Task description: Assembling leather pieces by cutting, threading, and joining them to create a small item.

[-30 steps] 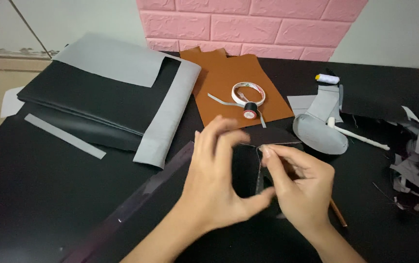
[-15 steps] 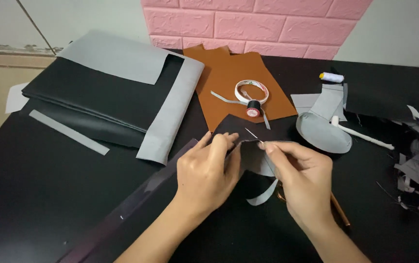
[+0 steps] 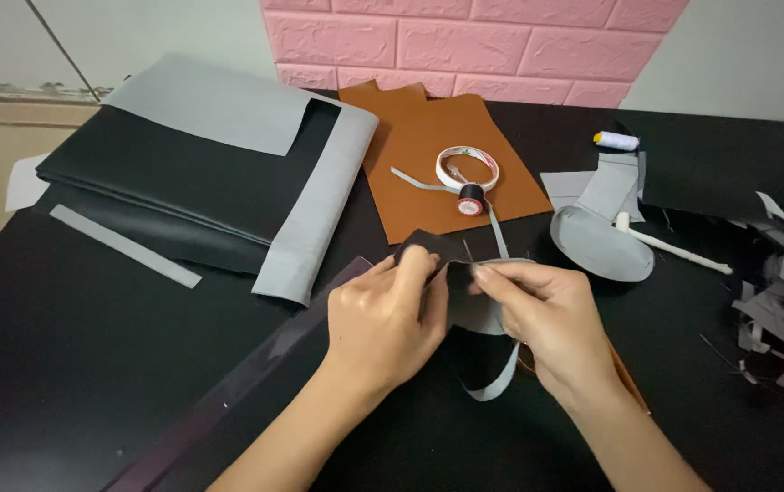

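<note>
Head view shows both hands over the black tabletop (image 3: 64, 364), just below the brown sheet (image 3: 428, 155). Left hand (image 3: 383, 314) is closed, pinching a small black piece (image 3: 428, 244) at its top corner. Right hand (image 3: 542, 314) is closed too, fingertips nipping a thin needle (image 3: 468, 252) against that piece, a grey strip (image 3: 501, 378) trailing beneath. For a clean stitch I would keep the piece taut and flat, hold the needle close to its point, and push away from the left fingertips.

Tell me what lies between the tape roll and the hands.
In the head view, a small black thread spool sits just below the tape roll; a thin grey strip runs toward the hands.
</note>
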